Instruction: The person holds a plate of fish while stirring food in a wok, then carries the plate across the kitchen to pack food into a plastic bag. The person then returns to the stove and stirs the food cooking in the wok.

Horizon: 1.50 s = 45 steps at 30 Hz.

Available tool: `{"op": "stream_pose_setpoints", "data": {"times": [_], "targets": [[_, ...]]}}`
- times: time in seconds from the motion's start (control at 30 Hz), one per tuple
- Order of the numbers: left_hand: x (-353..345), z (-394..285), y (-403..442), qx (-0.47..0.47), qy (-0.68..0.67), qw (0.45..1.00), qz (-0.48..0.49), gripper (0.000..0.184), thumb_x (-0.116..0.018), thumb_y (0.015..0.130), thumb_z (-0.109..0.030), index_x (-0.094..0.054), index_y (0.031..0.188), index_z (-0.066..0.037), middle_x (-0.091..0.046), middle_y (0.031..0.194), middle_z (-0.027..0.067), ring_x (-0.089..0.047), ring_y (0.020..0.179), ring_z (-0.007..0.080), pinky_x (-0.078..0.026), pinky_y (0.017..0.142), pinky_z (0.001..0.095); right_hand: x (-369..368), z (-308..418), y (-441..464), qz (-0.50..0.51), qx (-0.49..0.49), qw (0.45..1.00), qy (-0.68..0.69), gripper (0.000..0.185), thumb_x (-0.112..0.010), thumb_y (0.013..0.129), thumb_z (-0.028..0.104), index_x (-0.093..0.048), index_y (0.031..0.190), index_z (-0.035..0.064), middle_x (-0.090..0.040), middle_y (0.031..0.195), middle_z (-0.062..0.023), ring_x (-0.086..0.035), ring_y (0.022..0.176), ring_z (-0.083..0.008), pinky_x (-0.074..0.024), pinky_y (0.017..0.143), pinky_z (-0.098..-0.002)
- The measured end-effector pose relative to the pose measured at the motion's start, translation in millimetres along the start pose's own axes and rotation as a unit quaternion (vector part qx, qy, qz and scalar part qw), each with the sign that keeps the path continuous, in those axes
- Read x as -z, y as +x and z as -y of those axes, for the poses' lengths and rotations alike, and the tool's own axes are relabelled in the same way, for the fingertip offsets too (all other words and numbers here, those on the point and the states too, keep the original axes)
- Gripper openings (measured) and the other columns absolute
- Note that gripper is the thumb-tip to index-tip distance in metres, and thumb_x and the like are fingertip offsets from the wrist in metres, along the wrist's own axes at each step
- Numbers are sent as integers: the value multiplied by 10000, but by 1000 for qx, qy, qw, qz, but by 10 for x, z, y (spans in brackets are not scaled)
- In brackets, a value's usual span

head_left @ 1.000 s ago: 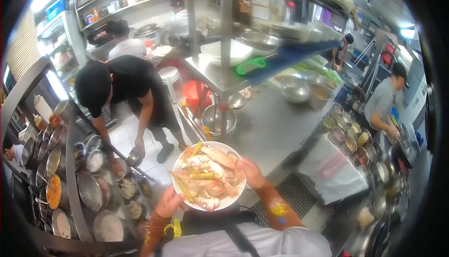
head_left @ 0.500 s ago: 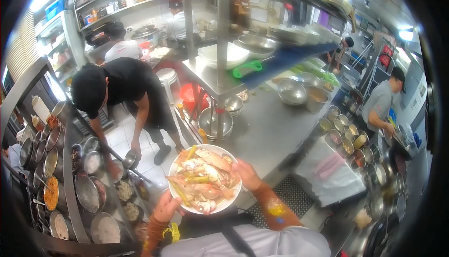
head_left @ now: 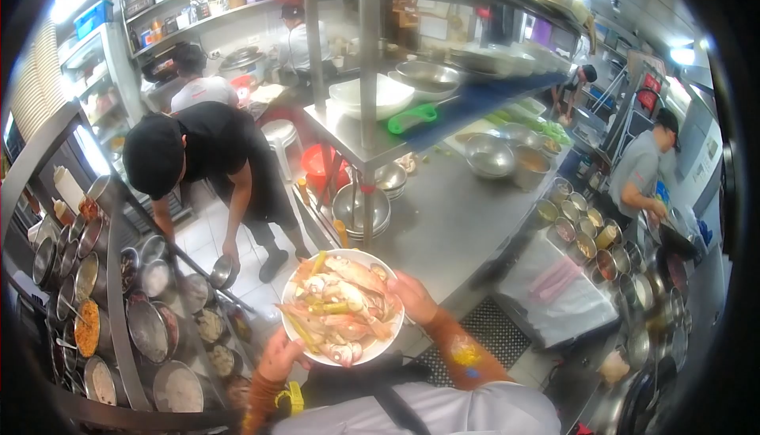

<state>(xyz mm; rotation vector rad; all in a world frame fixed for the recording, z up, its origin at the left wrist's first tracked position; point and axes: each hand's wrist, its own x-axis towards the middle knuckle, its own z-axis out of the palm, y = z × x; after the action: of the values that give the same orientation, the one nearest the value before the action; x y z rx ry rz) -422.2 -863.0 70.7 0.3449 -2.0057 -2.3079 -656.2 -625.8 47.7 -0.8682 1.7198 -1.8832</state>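
A round white bowl [head_left: 378,358] is held level in front of my body, filled with pale pinkish pieces [head_left: 348,292] and yellow-green stalks. My left hand [head_left: 281,353] grips its lower left rim, with some fingers hidden beneath. On the right side, my right hand [head_left: 413,296] is closed on the rim. Just beyond the bowl stand stacked metal bowls [head_left: 360,212] under the steel counter.
A person in black [head_left: 218,146] bends at the left, holding a small metal bowl [head_left: 223,271] beside racks of pots [head_left: 150,330]. The steel counter [head_left: 443,221] lies ahead. At right are a pink cloth [head_left: 555,278] and a person in grey [head_left: 637,170].
The bowl and both my hands have shifted slightly left and down in view. The bending person's hand with the small metal bowl is slightly lower.
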Motion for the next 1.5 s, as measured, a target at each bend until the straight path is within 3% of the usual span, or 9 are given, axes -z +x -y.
{"op": "stream_pose_setpoints", "data": {"times": [0.63,0.83,1.0,1.1,1.13,1.2,1.27,1.5], "targets": [[53,15,24,6,-8,1000,6,497,-514,911,-148,-409,1355,50,-631,1057,144,-629,699,181,-530,584,271,-128,284,-74,-10,-11,1000,-26,425,-436,987,253,-527,1282,-38,-626,1144,-110,-578,1034,-172,-448,930,-295],[97,26,-95,5,-17,1000,15,470,-514,937,-135,-409,1373,5,-647,1054,97,-615,693,123,-519,571,244,-230,369,-146,-19,-62,998,-19,393,-445,962,232,-554,1221,-42,-625,1096,-93,-568,980,-133,-457,880,-273],[71,16,-170,-20,-12,1000,14,429,-503,945,-113,-406,1342,17,-640,1027,96,-627,675,122,-531,544,237,-295,360,-199,-13,3,998,-63,387,-437,954,223,-555,1194,-56,-623,1073,-91,-566,952,-134,-458,865,-270],[88,60,-188,-17,-10,1000,20,437,-504,942,-124,-403,1344,16,-638,1032,97,-630,686,118,-527,537,238,-263,291,-210,-9,-9,998,-62,394,-438,954,230,-547,1206,-53,-622,1083,-92,-567,961,-140,-453,870,-268],[72,55,-207,-21,-28,999,1,460,-511,916,-136,-418,1348,-8,-645,905,68,-569,565,92,-479,503,234,-246,241,-215,-14,-18,998,-58,396,-438,954,231,-545,1211,-51,-622,1086,-93,-568,964,-142,-452,873,-269],[76,35,-244,-18,11,1000,-9,465,-518,917,-148,-416,1349,-12,-644,850,74,-570,546,100,-484,503,240,-193,125,-223,-25,-36,999,-12,406,-438,954,236,-541,1228,-45,-620,1093,-100,-569,964,-152,-450,877,-277],[82,0,-279,-19,35,999,-17,481,-529,916,-165,-410,1357,-18,-630,762,74,-572,519,111,-489,500,250,-148,17,-246,-43,-15,996,-73,412,-437,955,242,-537,1235,-43,-617,1100,-104,-571,959,-154,-453,874,-282],[91,-50,-337,-19,20,1000,-13,468,-538,934,-173,-413,1355,-13,-644,790,77,-602,548,120,-508,503,250,-229,141,-222,-10,-3,996,-85,417,-424,962,272,-531,1234,-26,-609,1102,-102,-570,977,-159,-454,859,-286]]}}
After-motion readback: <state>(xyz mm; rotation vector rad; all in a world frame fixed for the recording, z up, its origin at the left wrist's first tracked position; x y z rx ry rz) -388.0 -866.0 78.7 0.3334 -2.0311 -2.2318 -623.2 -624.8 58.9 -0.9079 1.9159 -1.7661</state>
